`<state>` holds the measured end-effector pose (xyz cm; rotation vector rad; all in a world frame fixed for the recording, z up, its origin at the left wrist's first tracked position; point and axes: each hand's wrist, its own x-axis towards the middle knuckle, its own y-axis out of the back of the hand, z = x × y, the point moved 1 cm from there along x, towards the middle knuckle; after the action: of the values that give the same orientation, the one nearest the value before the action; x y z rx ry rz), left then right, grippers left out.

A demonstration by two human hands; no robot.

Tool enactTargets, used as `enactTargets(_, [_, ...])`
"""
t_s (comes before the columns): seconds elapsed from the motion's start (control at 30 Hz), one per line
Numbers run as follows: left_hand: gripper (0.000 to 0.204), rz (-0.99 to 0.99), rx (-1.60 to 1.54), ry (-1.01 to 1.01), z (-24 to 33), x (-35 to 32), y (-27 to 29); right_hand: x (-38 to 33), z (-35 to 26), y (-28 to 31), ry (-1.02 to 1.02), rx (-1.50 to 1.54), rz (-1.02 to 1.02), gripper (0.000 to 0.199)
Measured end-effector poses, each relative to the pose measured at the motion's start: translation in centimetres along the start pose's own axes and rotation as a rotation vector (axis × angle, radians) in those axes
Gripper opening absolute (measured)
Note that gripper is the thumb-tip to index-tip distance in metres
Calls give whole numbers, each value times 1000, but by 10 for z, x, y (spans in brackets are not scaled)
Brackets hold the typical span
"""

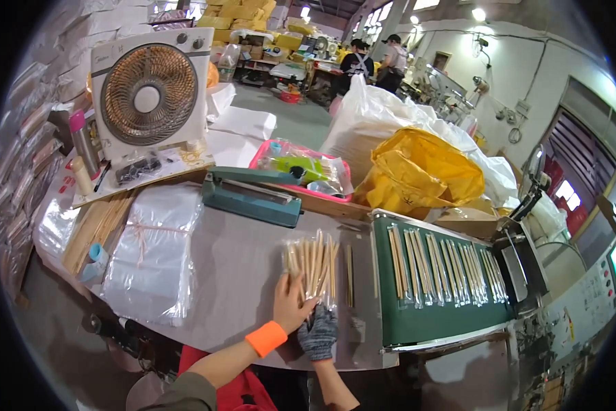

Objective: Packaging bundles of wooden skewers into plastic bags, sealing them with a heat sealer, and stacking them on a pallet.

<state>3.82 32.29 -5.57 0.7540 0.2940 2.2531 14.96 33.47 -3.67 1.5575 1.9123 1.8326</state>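
A bunch of wooden chopsticks in clear plastic sleeves (316, 260) lies on the grey tabletop (243, 274) in front of me. My left hand (294, 303), bare with an orange wristband, curls round the bunch's lower left side. At its near end, my right hand (319, 334) in a grey knit glove has its fingers closed on the sleeves; its fingertips are partly hidden. A separate thin pair of sticks (349, 275) lies just right of the bunch. Farther right, several wrapped chopstick pairs (445, 268) lie in a row on a green conveyor belt (417, 327).
A blue-green bag sealer (253, 198) stands at the table's back, before a pink basket (349, 192) of packets. Stacked clear bags (154, 253) lie left, below a box fan (147, 96). A yellow sack (417, 175) stands behind the conveyor. Two people (357, 67) are far off.
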Motion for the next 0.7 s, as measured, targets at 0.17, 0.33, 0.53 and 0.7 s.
enactTargets(0.17, [71,109,128,68,-7,-26,67,-15,-48,-4,132,168,-45,44])
enactTargets(0.33, [70,78,154,65,-7,-29,108,-22,-52,-18,114,115,-127,54])
enactTargets(0.53, [37,270,-219,-170,55,-24,229,-27,-28,16,82,263,-346,50])
enactTargets(0.7, [10,624,483,-498,176,-98,364,1,2,34,4,376,-355,41])
